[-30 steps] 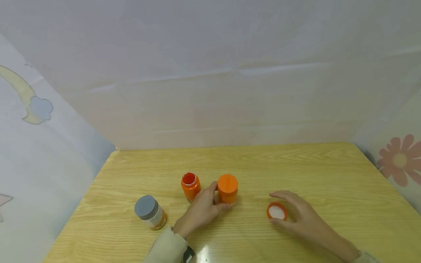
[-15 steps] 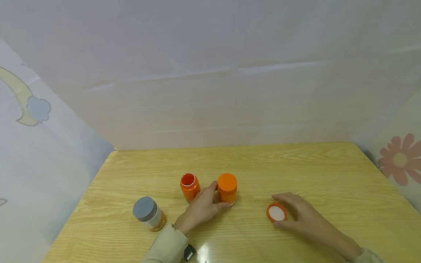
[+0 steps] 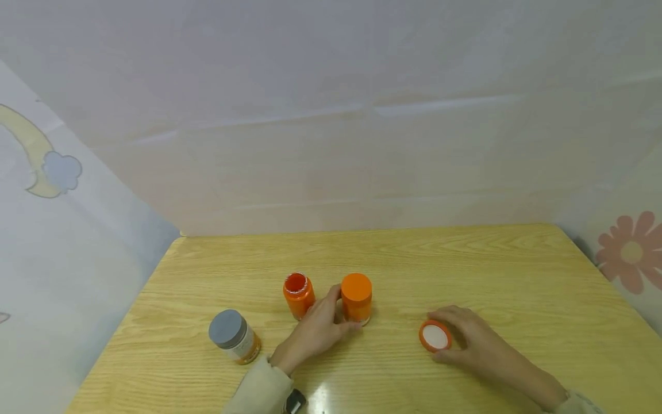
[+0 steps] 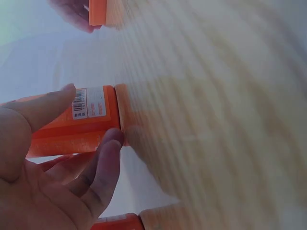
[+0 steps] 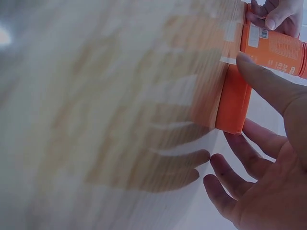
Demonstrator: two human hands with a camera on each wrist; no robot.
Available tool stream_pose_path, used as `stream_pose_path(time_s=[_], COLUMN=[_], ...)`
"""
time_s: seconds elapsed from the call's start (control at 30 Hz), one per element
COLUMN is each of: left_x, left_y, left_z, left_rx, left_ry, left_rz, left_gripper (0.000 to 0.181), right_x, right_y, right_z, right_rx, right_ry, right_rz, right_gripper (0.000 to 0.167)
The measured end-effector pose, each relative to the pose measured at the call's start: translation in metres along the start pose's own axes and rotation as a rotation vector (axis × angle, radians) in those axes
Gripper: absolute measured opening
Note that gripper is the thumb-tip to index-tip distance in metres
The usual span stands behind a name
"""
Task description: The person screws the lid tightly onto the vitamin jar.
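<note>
An orange jar with a flat orange top (image 3: 357,294) stands upright mid-table. My left hand (image 3: 315,329) grips its near left side, the thumb lying along the barcode label of the jar (image 4: 91,108) in the left wrist view. Beside that hand, to the left, stands an uncapped red-orange jar (image 3: 299,299), its mouth facing up. Further right an orange lid (image 3: 435,336) lies with its white inner side up. My right hand (image 3: 476,342) pinches the edges of the lid (image 5: 233,100) between thumb and a finger; the other fingers are spread apart below in the right wrist view.
A grey-capped jar (image 3: 235,335) with a pale label stands at the left of the wooden table (image 3: 465,259). Pale printed sheets (image 3: 331,172) rise behind the table and at both sides.
My right hand has closed in on the lid from its looser curve around it. The left hand and the jars look nearly the same, with a slight shift of the view.
</note>
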State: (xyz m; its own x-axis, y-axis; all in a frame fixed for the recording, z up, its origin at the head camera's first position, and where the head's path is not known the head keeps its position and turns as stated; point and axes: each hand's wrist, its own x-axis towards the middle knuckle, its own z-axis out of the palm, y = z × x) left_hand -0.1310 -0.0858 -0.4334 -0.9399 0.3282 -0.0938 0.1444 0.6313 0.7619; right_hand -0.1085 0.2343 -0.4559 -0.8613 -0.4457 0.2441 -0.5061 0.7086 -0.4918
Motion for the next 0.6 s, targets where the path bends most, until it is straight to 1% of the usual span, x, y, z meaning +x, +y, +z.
stream_pose_path(time_s=[0.3, 0.4, 0.5, 0.6], left_x=[-0.0037, -0.0057, -0.0076, -0.0098], left_y=[-0.0007, 0.0000, 0.0011, 0.0027], left_z=[-0.0035, -0.0052, -0.0069, -0.0086], left_rx=[0.011, 0.027, 0.060, 0.071], left_ry=[0.012, 0.022, 0.050, 0.082], left_rz=[0.016, 0.029, 0.058, 0.092], left_gripper=[0.078, 0.077, 0.075, 0.072], right_x=[0.0000, 0.0001, -0.0002, -0.0002], right_y=[0.0028, 0.0027, 0.0005, -0.0027], right_z=[0.0010, 0.0017, 0.0023, 0.0021], right_rx=[-0.044, -0.059, -0.049, -0.029], right_ry=[-0.003, 0.012, 0.036, 0.048], right_rz=[-0.041, -0.056, -0.055, -0.027], right_gripper=[0.068, 0.065, 0.061, 0.060])
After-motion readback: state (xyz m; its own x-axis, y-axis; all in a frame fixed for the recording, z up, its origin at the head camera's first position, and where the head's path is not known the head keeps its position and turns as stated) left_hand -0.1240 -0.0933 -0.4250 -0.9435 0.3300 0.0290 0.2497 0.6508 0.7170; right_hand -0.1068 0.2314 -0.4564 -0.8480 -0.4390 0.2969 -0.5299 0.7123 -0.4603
